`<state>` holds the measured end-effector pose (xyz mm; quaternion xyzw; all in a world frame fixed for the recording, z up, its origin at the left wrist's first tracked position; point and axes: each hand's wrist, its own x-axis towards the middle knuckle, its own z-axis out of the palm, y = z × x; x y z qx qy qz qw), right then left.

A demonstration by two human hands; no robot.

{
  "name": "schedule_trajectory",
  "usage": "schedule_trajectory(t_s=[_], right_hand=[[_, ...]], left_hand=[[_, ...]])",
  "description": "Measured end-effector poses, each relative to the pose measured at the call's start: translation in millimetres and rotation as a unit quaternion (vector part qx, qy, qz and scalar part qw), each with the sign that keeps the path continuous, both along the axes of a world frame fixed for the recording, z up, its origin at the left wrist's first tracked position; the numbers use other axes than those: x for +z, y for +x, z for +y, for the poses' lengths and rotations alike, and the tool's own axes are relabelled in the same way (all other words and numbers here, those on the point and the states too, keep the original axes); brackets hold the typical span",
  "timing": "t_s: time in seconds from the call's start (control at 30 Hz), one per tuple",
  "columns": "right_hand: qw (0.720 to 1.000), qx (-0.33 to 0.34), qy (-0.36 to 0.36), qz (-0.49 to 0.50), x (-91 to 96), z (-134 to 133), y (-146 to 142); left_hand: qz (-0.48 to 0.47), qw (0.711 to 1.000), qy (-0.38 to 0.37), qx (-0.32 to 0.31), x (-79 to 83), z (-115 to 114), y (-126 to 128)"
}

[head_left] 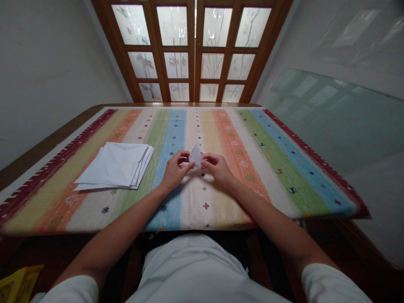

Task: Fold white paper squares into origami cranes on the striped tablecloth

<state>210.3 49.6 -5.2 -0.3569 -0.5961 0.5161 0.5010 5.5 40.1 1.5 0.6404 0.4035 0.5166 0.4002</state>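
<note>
A small folded white paper piece (195, 155) is gripped upright between the curled fingertips of the left hand (174, 171) and the right hand (217, 168), over the middle of a multicoloured striped woven tablecloth (284, 185). A stack of folded white paper sheets (115, 166) is laid well apart on the left.

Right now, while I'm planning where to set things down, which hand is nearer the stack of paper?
Left. The left hand is beside the stack of paper, not touching it. The right hand is farther away, past the folded paper both hands hold.
</note>
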Motion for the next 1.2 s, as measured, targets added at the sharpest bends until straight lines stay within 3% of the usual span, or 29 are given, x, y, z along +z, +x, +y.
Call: schedule_trajectory(t_s=[0.13,0.23,0.47,0.77,1.0,1.2], right_hand=[[0.999,-0.045,0.013,-0.009,0.4,1.1,1.1],[0.999,-0.04,0.011,0.015,0.0,1.3,0.2],[0.998,-0.048,0.028,0.016,0.5,-1.4,-1.5],[0.991,-0.1,0.078,-0.034,5.4,-9.6,-3.6],[0.989,-0.041,0.115,-0.078,6.7,-13.6,-5.8],[0.987,0.0,0.138,-0.087,4.6,-17.7,-8.7]], left_hand=[[-0.061,0.998,-0.03,0.002,-1.0,0.1,2.9],[-0.058,0.998,-0.027,0.002,0.2,-1.0,3.7],[-0.004,1.0,-0.001,-0.015,2.3,-2.9,1.9],[0.126,0.989,0.082,0.011,3.2,-5.9,1.0],[0.126,0.99,0.03,-0.064,2.9,-4.2,1.1],[0.096,0.995,0.002,-0.036,-2.9,0.1,-0.6]])
